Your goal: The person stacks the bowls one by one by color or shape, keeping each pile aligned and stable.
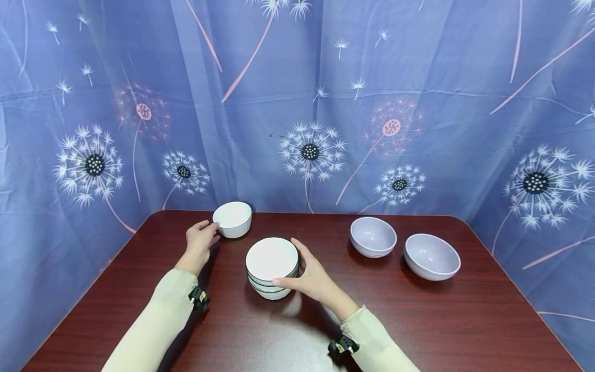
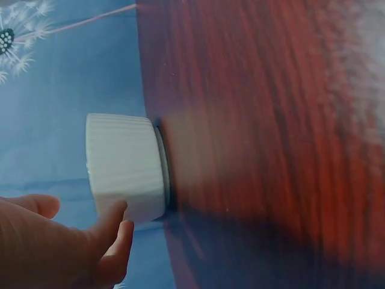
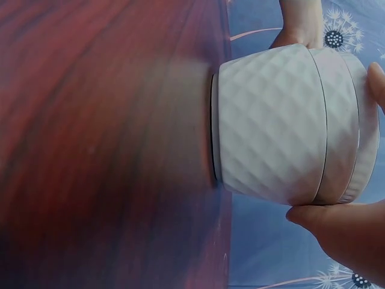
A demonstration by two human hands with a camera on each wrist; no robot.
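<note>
The left hand [image 1: 200, 243] is held relaxed, its fingers partly spread at the near side of a white ribbed bowl [image 1: 236, 230]; whether they touch it, I cannot tell. The right hand [image 1: 313, 276] grips a bowl stack [image 1: 271, 263], thumb on one side and fingers on the other. The stack appears to stand on the wooden table [image 1: 418, 320], nearer than the ribbed bowl.

The step in hand seems to be gathering bowls; moving the ribbed one would call for a firm pinch at its rim, with the stack kept steady.

In the stack, the bowls are nested, the lowest diamond-patterned. Inside its top bowl, the ribbed bowl and two pale lavender bowls [image 1: 372, 237] [image 1: 431, 258] at right, nothing is seen.
</note>
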